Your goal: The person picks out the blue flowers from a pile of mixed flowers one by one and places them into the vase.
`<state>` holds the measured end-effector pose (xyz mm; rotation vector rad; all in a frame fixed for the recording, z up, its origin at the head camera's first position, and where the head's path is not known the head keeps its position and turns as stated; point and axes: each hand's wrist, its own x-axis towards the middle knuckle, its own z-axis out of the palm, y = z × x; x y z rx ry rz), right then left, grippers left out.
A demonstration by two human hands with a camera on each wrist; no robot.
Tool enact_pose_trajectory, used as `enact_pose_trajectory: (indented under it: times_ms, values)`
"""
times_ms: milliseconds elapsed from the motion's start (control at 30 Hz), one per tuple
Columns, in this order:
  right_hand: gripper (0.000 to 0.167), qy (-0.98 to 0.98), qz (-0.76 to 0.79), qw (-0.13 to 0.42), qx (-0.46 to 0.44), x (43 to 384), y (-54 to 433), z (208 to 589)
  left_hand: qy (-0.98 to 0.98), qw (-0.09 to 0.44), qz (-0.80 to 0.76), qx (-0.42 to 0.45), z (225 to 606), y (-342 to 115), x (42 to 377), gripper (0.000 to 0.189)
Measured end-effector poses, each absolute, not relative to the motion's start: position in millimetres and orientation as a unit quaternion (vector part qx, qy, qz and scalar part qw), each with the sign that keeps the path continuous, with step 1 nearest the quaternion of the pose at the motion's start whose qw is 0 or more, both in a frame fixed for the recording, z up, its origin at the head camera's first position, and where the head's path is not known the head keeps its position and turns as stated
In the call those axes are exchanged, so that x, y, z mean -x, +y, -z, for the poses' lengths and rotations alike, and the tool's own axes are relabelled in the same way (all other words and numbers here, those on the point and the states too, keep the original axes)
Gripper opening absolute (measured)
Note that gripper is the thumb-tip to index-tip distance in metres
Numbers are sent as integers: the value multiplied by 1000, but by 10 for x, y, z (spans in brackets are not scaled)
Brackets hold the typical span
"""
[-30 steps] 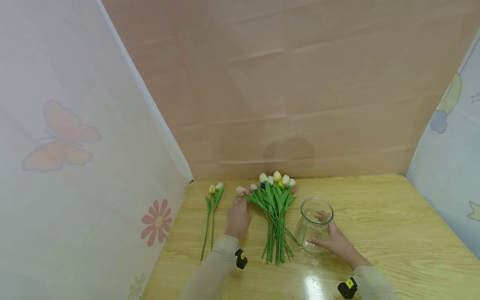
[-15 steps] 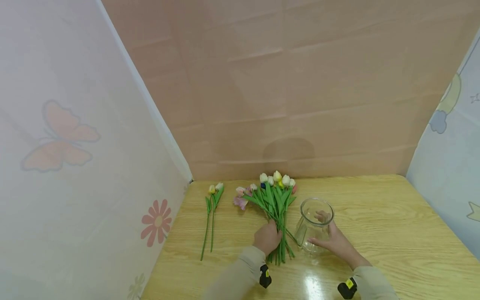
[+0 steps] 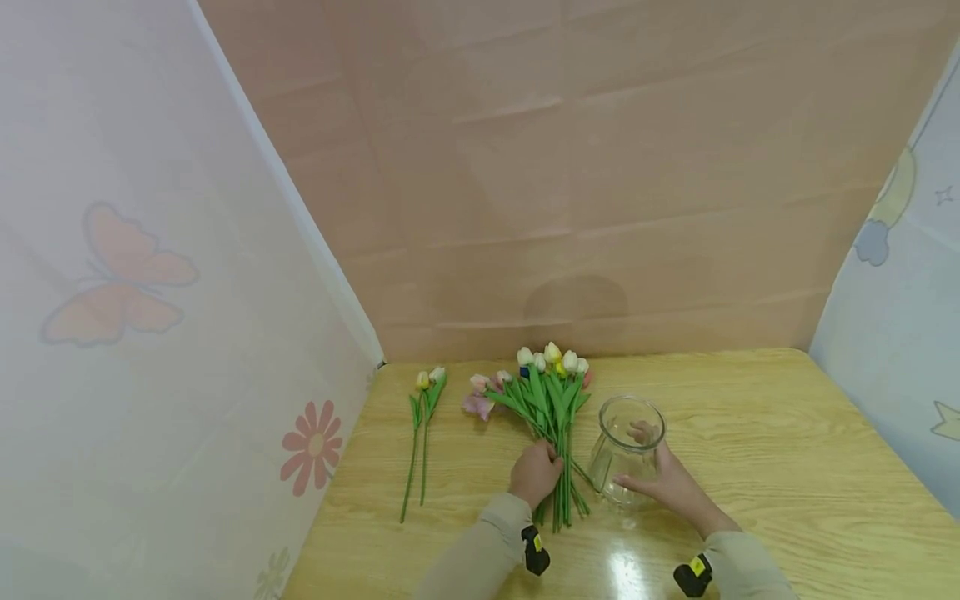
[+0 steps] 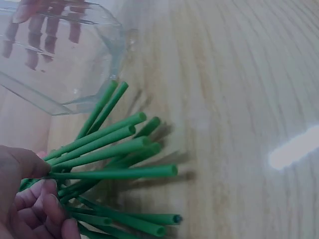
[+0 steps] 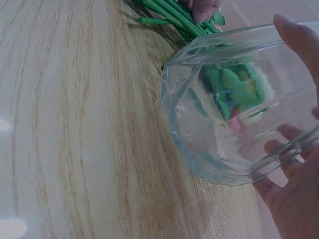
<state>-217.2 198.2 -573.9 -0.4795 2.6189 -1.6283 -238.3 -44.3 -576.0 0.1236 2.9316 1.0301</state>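
Observation:
A bunch of artificial tulips (image 3: pixel 555 400), with white, yellow and pink heads and green stems, lies on the wooden table. My left hand (image 3: pixel 536 473) is at its stems (image 4: pixel 109 144); in the left wrist view thumb and fingertips pinch some of them. Right of the bunch stands a clear faceted glass vase (image 3: pixel 621 454), mouth up. My right hand (image 3: pixel 667 483) holds the vase from its right side, thumb in front and fingers behind, seen through the glass. Stem ends reach close to the vase's base. In the right wrist view the leaves show through the vase wall.
Two separate tulips (image 3: pixel 423 433), one yellow and one white, lie to the left of the bunch. A purple flower (image 3: pixel 477 406) sticks out at the bunch's left edge. Behind the table (image 3: pixel 780 450) rises a brown backdrop (image 3: pixel 675 250), with printed white sheets on both sides.
My left hand has moved from the purple flower, right and toward me, down to the bunch's stems and taken hold there. The right hand and the vase have stayed in place.

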Motion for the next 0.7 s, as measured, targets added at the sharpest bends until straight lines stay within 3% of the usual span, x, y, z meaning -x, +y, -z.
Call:
enact_pose_trajectory:
  times_ms: [233, 467, 700]
  values:
    - [100, 843, 518, 6, 148, 2164, 1987, 5728, 940, -32, -340, 5, 5670, -459, 2423, 31]
    - [99, 840, 521, 9, 149, 2163, 1985, 5729, 951, -103, -290, 43, 5665, -615, 2501, 15]
    - [99, 838, 524, 9, 150, 2156, 1976, 5727, 946, -154, -285, 15, 5586, -775, 2524, 15]
